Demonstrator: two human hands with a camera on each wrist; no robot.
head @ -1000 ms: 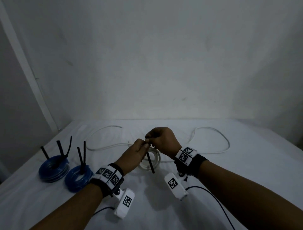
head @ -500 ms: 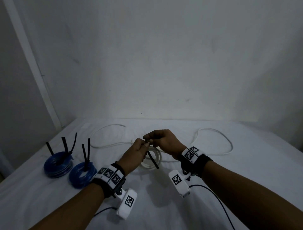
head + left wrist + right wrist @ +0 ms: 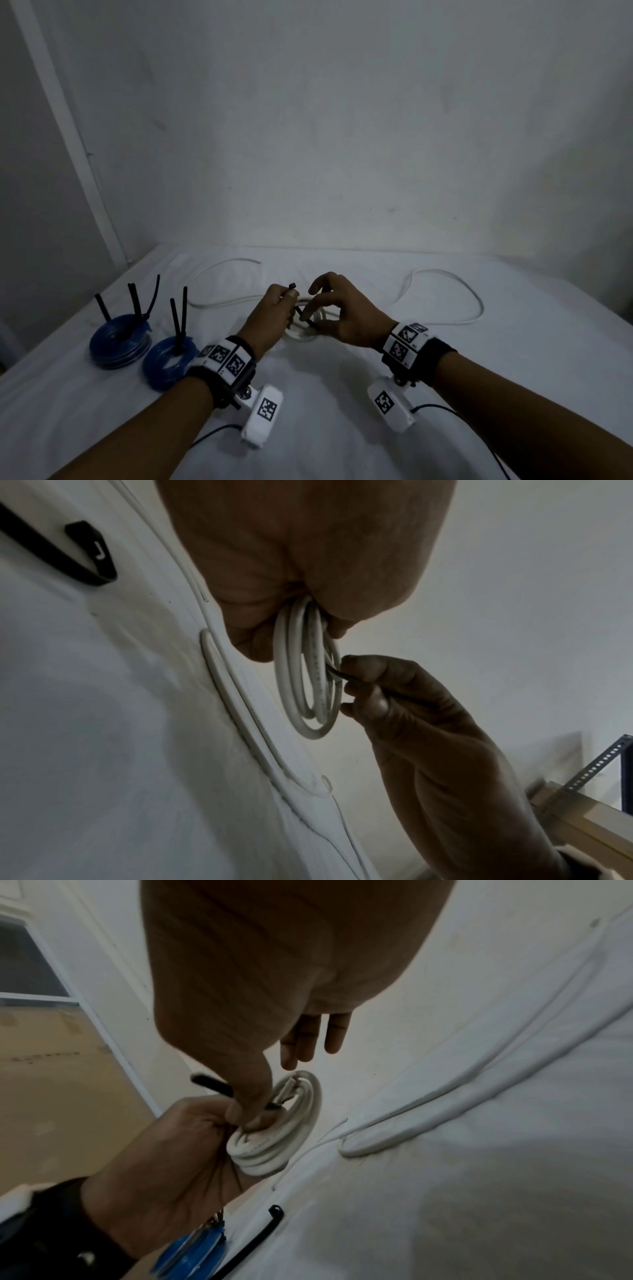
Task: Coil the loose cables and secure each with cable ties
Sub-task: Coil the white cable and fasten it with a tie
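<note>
Head view: left hand [image 3: 274, 313] grips the white cable coil [image 3: 308, 674]; right hand [image 3: 342, 315] pinches the black tie [image 3: 306, 317], fingers now spread wider than earlier.

Plain indoor room: bare white wall [image 3: 342, 137], work surface under white sheet [image 3: 342, 428], slotted metal shelving upright [image 3: 596, 764].

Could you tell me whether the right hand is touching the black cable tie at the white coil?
Touching: the left wrist view shows the right hand pinching the cable tie beside the white coil.
</note>
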